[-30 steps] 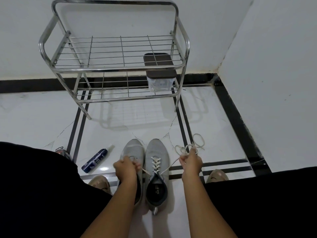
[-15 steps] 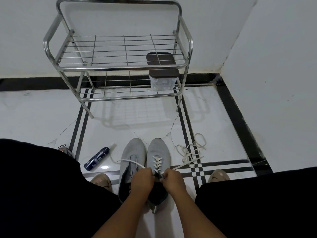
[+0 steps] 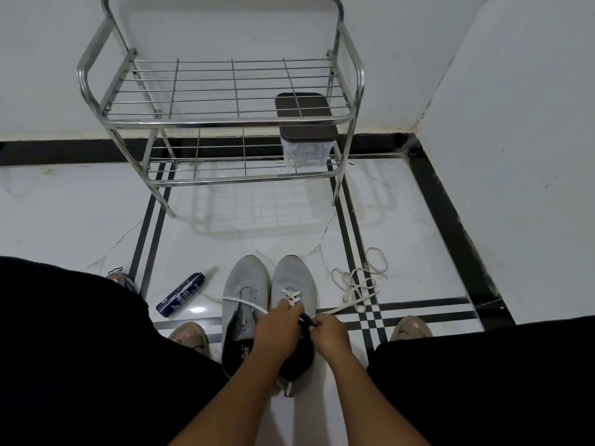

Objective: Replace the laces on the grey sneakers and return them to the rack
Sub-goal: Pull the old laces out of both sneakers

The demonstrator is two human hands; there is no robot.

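We pinch a flat white lace (image 3: 338, 310) with the curled fingers of both hands, left hand (image 3: 279, 326) and right hand (image 3: 328, 331), over the right grey mesh sneaker (image 3: 294, 278). Its unlaced twin (image 3: 245, 284) touches it leftward. Beyond our fingers, glossy tile floor (image 3: 273, 226) lies open to the chrome wire rack (image 3: 225, 120).

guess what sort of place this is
Probably a home entryway corner: a steel wire shoe rack against plain white walls, and a glossy white tiled floor with black border stripes.
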